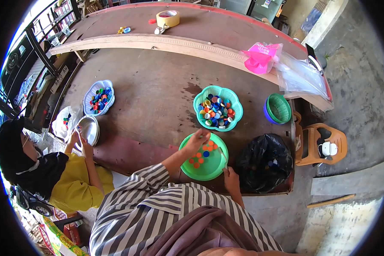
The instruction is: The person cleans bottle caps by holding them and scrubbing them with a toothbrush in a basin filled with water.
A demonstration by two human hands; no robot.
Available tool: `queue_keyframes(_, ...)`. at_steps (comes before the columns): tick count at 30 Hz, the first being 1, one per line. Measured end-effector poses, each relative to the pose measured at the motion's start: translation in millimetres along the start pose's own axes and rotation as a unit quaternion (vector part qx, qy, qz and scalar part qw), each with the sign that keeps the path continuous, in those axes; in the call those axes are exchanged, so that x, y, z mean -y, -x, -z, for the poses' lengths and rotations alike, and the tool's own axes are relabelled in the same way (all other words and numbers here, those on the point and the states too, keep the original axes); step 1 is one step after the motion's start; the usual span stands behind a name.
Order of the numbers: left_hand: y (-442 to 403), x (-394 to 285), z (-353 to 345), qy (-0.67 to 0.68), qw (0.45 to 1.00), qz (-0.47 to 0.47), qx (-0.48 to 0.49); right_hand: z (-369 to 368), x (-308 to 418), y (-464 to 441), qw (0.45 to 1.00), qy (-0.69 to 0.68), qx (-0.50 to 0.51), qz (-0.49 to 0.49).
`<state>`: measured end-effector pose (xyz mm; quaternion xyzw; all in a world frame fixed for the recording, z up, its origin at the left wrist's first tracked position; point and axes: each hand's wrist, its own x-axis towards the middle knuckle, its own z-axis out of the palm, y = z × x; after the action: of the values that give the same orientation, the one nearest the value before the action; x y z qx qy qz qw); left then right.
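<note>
My left hand (197, 141) is over the far left part of a light green basin (204, 174), its fingers curled together; what they hold, if anything, is hidden. Inside the basin lie several orange bottle caps (196, 161) and one blue cap (206, 153). At the basin's right rim my right hand (231, 179) is closed round the handle of what looks like a knife (222, 155), whose thin pale blade points away over the basin. Just beyond stands a turquoise scalloped basket (197, 106) full of mixed bottle caps (217, 112).
A black plastic bag (264, 164) with caps is at the right, before nested green and blue baskets (279, 108). At the left, a person (72, 170) works by metal bowls (88, 130) and a pale basket of caps (99, 97). A tape roll (168, 18) sits on the raised ledge.
</note>
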<state>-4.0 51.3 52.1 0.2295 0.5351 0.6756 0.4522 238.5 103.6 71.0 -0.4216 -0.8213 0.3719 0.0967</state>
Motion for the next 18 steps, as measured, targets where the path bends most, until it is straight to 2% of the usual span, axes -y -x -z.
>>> queue_keyframes(1,-13,-16,-8,-0.024,0.999,-0.025,0.003,5,4,-2,1.0,-0.007,-0.002,-0.012)
queue_keyframes(3,-52,-21,-11,0.002,0.994,-0.074,0.077,9,5,-7,1.0,-0.008,-0.002,-0.021)
queue_keyframes(4,-63,-35,-18,0.006,0.994,-0.077,0.075,10,4,-8,1.0,-0.003,-0.009,-0.026)
queue_keyframes(6,-74,-57,-32,0.044,0.998,-0.035,0.042,10,5,-11,0.999,0.003,-0.015,-0.03)
queue_keyframes(9,-68,-69,-39,0.117,0.992,0.005,0.052,17,19,-13,0.999,-0.002,-0.044,-0.022)
queue_keyframes(12,-36,-43,-34,0.119,0.989,0.056,0.064,17,39,-15,0.998,-0.029,-0.058,-0.005)
queue_keyframes(15,6,-16,-24,0.163,0.975,0.141,0.043,0,41,-11,0.996,-0.033,-0.042,0.076)
queue_keyframes(16,15,-3,-18,0.162,0.975,0.144,0.039,-5,38,-12,0.996,-0.036,-0.038,0.075)
queue_keyframes(18,29,31,-2,0.215,0.964,0.154,-0.007,-12,30,-12,0.997,0.028,0.052,0.04)
